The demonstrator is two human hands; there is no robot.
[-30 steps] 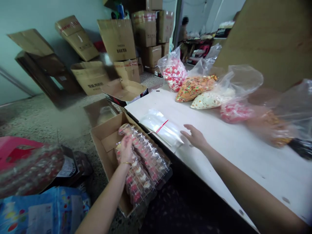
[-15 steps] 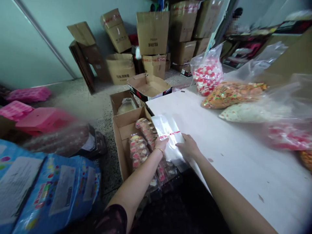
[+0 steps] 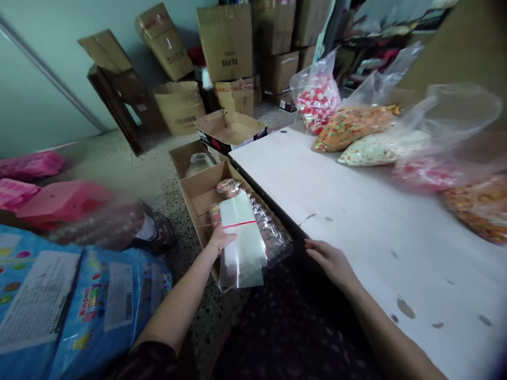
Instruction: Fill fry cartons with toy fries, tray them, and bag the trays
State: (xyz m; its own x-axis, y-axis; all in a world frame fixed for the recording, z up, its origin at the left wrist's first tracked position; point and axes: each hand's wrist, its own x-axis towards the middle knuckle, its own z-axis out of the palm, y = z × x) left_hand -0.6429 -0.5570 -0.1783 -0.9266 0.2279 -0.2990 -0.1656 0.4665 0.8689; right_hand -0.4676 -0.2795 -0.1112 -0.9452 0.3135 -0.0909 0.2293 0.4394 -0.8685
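The stack of clear flat plastic bags bound with a red band (image 3: 241, 237) has left the white surface (image 3: 356, 221), where it lay a second ago, and now hangs over the open brown cardboard box (image 3: 198, 198) on the floor beside it. The left hand (image 3: 222, 238) grips the stack at its left edge, just under the red band, thumb on top and fingers behind. Half a second ago both hands were on the stack at the edge of the surface; since then the right hand (image 3: 330, 258) has let go and now rests flat and open on the near edge of the surface, holding nothing. So the bags look freed and ready in one hand, directly above what lies in the box.

In the box, just beneath the stack, are clear plastic trays of small pink and white sweets (image 3: 269, 232), partly covered by the bags. A second open cardboard box (image 3: 194, 158) stands just behind, and a shallow black-sided carton (image 3: 229, 129) behind that.

Along the far side of the surface lie large clear plastic sacks of loose sweets: a red and white sack (image 3: 317, 100), an orange one (image 3: 352, 126), and a pale one (image 3: 376, 150). Blue printed packets (image 3: 79, 311) fill the near left, with blurred pink boxes (image 3: 55, 200) beyond. More brown cartons (image 3: 225, 42) are stacked against the back wall.
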